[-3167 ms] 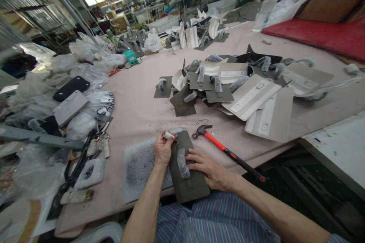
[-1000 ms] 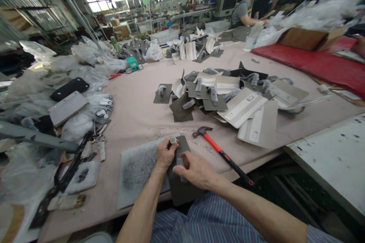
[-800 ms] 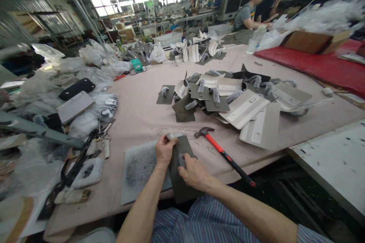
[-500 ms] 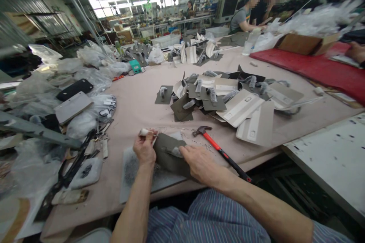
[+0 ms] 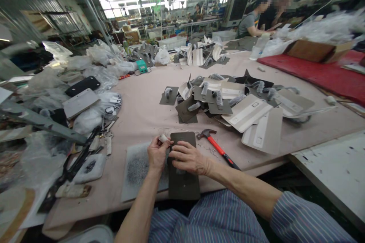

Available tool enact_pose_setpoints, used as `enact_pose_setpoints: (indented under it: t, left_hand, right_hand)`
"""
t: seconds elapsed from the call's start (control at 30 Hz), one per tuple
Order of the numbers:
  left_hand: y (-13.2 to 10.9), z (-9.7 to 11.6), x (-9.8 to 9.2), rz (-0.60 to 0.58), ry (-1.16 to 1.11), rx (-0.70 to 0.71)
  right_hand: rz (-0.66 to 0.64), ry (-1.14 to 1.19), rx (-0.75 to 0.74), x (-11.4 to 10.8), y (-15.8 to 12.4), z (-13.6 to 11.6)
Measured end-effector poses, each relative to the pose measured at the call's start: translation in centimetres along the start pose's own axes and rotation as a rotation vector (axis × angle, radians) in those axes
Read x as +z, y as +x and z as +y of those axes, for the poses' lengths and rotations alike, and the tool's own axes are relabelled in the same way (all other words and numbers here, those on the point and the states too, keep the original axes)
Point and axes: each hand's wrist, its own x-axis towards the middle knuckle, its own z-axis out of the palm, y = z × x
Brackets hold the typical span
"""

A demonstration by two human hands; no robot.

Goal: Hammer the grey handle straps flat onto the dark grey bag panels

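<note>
A dark grey-green panel [image 5: 184, 188] lies lengthwise toward me at the table's front edge, partly over a speckled pale slab [image 5: 137, 167]. My left hand [image 5: 157, 154] is closed on a small white-wrapped tool [image 5: 163, 138], beside the panel's left edge. My right hand [image 5: 189, 158] rests across the panel, its fingers extended and slightly apart, fingertips near the left hand. Under the right palm a bit of plastic-wrapped handle shows. A claw hammer [image 5: 216, 146] with a red and black handle lies to the right of the panel.
Behind the hammer is a pile of grey and white panels [image 5: 248, 112] with wrapped handles. Plastic bags [image 5: 85, 121] and tools crowd the left side. A red mat [image 5: 308, 70] and a cardboard box [image 5: 310, 50] are at the right. Two people sit farther back.
The panel has turned from slanted and raised to lying straight toward me. My right hand has moved from its right end onto its middle, fingers now spread. The view has shifted slightly.
</note>
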Motion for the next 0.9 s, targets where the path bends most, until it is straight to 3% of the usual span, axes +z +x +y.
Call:
enact_pose_setpoints:
  t: [0.2,0.37,0.47,0.57,0.73,0.9]
  left_hand:
    - [1.5,-1.1,0.9,0.046,-0.037,-0.041]
    - [1.7,-2.0,2.0,-0.047,-0.006,-0.099]
    - [1.5,-2.7,1.6,-0.132,0.003,-0.133]
    - [1.3,-3.4,1.0,-0.187,0.039,-0.106]
    - [1.2,-3.7,0.8,-0.207,0.062,-0.054]
    - [1.1,-3.7,0.8,-0.227,0.082,-0.075]
  right_hand:
    - [-0.174,0.269,0.104,2.0,-2.0,0.2]
    - [-0.225,0.325,-0.064,2.7,-1.0,1.6]
    - [-0.235,0.308,-0.06,2.3,-1.0,1.9]
    - [-0.191,0.302,0.155,1.4,-2.3,0.2]
    - [0.109,0.47,0.67,0.1,-3.9,-5.8]
    - [0.205,0.41,0.766,1.7,-3.0,-8.3]
